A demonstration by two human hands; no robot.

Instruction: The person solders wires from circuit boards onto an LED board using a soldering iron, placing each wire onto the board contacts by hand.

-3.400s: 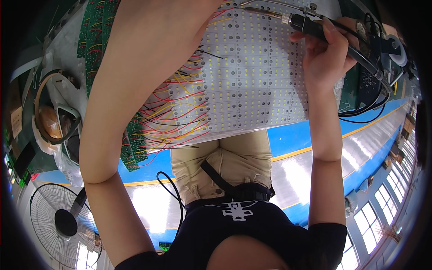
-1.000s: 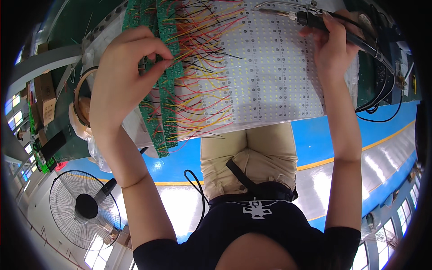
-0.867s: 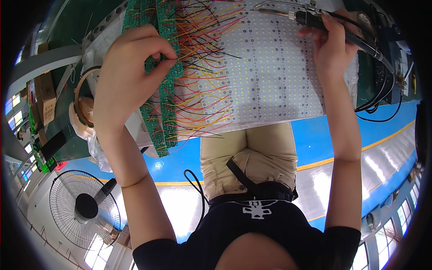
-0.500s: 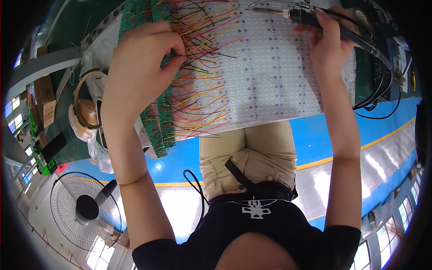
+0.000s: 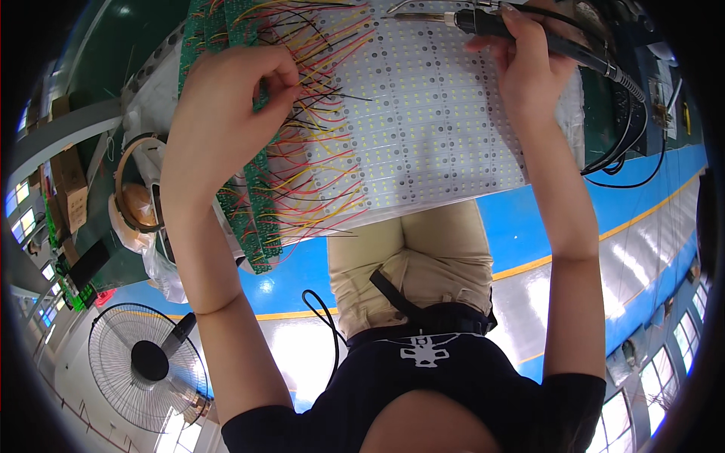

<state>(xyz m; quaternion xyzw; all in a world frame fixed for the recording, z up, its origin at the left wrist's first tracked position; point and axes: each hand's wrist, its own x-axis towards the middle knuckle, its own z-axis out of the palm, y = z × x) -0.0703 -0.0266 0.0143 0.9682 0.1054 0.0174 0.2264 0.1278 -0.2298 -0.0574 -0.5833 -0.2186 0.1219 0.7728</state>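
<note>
My left hand [image 5: 226, 106] is over the green circuit board strips [image 5: 260, 200] on the left, thumb and forefinger pinched together. A black wire [image 5: 332, 92] runs out from these fingertips, toward the right. Many red, yellow and black wires [image 5: 325, 162] fan out from the strips over a white panel [image 5: 423, 128] dotted with rows of small yellowish LEDs. In my right hand [image 5: 532, 72] is a soldering iron [image 5: 491, 24] with a black handle and a thin metal tube alongside. Its tip points left above the panel's far part, apart from the left fingers.
Black cables [image 5: 630, 121] trail from the iron down the bench's right side. Left of the boards are a round hoop [image 5: 121, 185] and a plastic bag [image 5: 162, 275]. A standing fan [image 5: 149, 362] is at the lower left. Blue floor [image 5: 521, 234] shows below the bench edge.
The whole view has shifted, so the bench appears further left. My left fingertips have moved slightly away from me and rightward relative to the panel. The iron stays over about the same spot.
</note>
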